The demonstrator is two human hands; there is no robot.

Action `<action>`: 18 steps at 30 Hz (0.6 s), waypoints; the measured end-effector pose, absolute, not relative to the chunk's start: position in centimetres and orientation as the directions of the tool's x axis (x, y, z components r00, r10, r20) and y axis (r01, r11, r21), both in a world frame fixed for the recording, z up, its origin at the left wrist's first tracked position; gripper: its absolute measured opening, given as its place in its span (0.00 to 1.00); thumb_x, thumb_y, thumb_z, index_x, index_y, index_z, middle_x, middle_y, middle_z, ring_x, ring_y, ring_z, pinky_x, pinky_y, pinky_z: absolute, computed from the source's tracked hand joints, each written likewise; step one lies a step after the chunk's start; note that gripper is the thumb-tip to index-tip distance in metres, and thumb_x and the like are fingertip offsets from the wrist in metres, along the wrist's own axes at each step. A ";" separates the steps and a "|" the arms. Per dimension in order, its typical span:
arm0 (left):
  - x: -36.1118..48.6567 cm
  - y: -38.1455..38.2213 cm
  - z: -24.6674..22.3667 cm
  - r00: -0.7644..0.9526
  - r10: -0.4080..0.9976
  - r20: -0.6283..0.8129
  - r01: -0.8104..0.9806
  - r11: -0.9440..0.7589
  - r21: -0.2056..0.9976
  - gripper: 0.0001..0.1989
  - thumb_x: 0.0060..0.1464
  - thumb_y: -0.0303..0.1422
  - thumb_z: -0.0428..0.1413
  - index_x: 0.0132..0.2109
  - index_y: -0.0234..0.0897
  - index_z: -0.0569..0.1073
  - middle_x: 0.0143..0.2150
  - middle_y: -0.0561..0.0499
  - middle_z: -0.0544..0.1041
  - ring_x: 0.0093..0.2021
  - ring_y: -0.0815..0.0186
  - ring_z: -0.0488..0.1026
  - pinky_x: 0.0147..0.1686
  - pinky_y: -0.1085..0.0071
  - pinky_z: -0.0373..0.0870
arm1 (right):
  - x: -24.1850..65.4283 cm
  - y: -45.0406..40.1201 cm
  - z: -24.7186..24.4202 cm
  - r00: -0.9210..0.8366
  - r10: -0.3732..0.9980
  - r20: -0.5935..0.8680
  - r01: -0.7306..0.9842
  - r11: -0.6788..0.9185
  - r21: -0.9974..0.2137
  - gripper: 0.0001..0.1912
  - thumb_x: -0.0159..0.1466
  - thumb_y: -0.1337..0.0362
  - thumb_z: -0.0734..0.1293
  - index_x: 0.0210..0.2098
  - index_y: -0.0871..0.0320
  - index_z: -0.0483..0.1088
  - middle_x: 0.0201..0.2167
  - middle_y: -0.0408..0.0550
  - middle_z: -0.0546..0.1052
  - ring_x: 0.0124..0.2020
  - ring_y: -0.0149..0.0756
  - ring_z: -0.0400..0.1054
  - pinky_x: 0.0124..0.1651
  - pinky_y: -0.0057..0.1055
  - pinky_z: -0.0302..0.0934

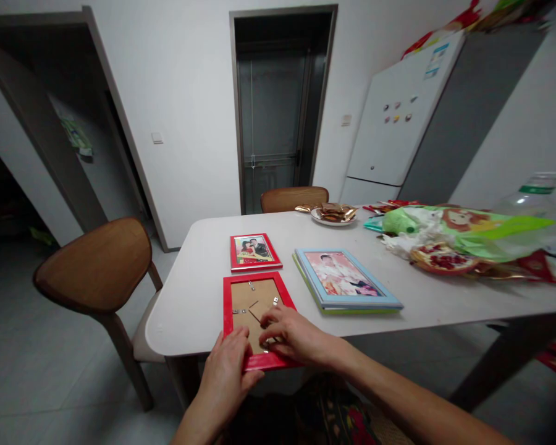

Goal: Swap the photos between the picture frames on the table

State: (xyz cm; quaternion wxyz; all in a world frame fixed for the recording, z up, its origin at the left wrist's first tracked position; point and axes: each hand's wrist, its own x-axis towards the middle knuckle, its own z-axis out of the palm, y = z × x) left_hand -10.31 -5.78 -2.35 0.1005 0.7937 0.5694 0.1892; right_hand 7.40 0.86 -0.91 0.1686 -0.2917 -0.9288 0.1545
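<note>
A red picture frame (228,303) lies back side up at the table's near edge, its brown backing board (259,295) showing small metal clips. My left hand (230,368) grips the frame's lower left corner, with the thumb at the near edge. Over the lower right of the backing is my right hand (290,334), fingers curled down near a clip; whether they pinch anything is hidden. Just behind lies another red frame (256,252), photo side up. To the right, a light blue frame (347,278) with a photo rests on a green one (306,281).
Farther back on the white table (189,278) is a plate (333,216) of wrapped snacks. A pomegranate piece (445,258), green packaging (491,232) and a clear bottle (532,198) crowd the right side. Wooden chairs stand at the left (97,266) and behind (294,199).
</note>
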 end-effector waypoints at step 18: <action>-10.3 -5.7 -2.8 0.272 0.937 0.218 0.861 -0.338 0.380 0.23 0.37 0.27 0.60 0.45 0.32 0.68 0.50 0.40 0.69 0.51 0.55 0.64 0.53 0.54 0.56 | 0.9 4.1 -2.1 -0.526 0.821 0.221 0.751 0.570 -0.333 0.11 0.58 0.62 0.60 0.33 0.57 0.72 0.32 0.48 0.70 0.37 0.34 0.62 0.39 0.27 0.53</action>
